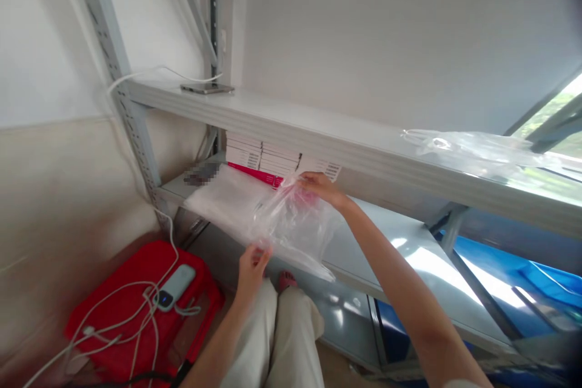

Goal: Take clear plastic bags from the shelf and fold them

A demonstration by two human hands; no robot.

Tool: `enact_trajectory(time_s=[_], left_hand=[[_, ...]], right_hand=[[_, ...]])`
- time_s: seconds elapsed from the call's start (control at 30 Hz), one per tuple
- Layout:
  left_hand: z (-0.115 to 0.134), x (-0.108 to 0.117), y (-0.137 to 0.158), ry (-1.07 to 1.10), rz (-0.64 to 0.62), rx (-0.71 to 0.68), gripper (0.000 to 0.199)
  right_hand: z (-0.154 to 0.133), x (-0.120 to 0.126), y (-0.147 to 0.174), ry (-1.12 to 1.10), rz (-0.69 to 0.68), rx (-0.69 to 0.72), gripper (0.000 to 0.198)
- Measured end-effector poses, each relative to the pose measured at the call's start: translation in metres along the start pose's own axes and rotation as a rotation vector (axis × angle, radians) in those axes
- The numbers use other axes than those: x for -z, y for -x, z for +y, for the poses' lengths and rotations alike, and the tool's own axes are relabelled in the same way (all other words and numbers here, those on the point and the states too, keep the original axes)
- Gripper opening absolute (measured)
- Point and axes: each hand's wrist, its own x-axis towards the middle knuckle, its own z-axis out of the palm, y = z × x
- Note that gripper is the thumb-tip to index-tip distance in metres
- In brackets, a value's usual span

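Note:
A clear plastic bag (291,224) hangs open between my two hands in front of the lower shelf (409,248). My left hand (252,264) pinches its lower near edge. My right hand (321,187) grips its upper far edge, close to a stack of white and pink boxes (266,163) at the back of the shelf. Under the bag, a flat pile of clear bags (222,200) lies on the shelf to the left.
The upper shelf (318,133) carries a phone (207,89) with a white cable and a crumpled clear bag (468,148). A red stool (136,303) at lower left holds a power bank (175,287) and white cables. Grey rack posts (113,73) stand left. Blue bins (522,279) sit low right.

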Motion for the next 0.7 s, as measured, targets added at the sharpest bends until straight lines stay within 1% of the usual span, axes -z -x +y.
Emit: enact_trajectory(time_s=[0.1,0.17,0.2,0.23,0.3,0.37,0.43,0.47,0.53,0.6,0.7], left_hand=[[-0.003,0.021,-0.007,-0.086,0.041,-0.030,0.042],[-0.005,0.035,-0.015,-0.134,0.113,-0.065,0.041],[-0.007,0.041,-0.020,-0.177,0.175,-0.073,0.041],[-0.008,0.047,-0.026,-0.239,0.261,-0.072,0.040],[-0.012,0.053,-0.040,-0.386,0.477,-0.048,0.038],[-0.018,0.054,-0.056,-0.473,0.705,-0.019,0.037],[-0.024,0.049,-0.074,-0.437,0.877,-0.023,0.043],[-0.028,0.046,-0.083,-0.384,0.927,-0.037,0.049],[-0.034,0.038,-0.100,-0.264,0.953,-0.045,0.063],[-0.039,0.030,-0.112,-0.152,0.917,0.008,0.071],[-0.043,0.022,-0.121,-0.030,0.825,0.089,0.071]], right_hand=[[-0.005,-0.035,-0.061,0.087,-0.060,0.055,0.027],[-0.006,-0.064,-0.098,0.183,-0.089,0.058,0.024],[-0.007,-0.080,-0.114,0.229,-0.105,0.052,0.023],[-0.007,-0.095,-0.128,0.272,-0.123,0.043,0.023],[-0.007,-0.123,-0.151,0.358,-0.146,0.007,0.023],[-0.006,-0.146,-0.167,0.430,-0.141,-0.029,0.022],[-0.004,-0.163,-0.180,0.472,-0.114,-0.050,0.023],[-0.002,-0.170,-0.185,0.484,-0.097,-0.054,0.024],[0.001,-0.181,-0.194,0.501,-0.066,-0.065,0.027],[0.006,-0.190,-0.199,0.512,-0.042,-0.074,0.029],[0.013,-0.202,-0.198,0.517,-0.017,-0.071,0.031]])
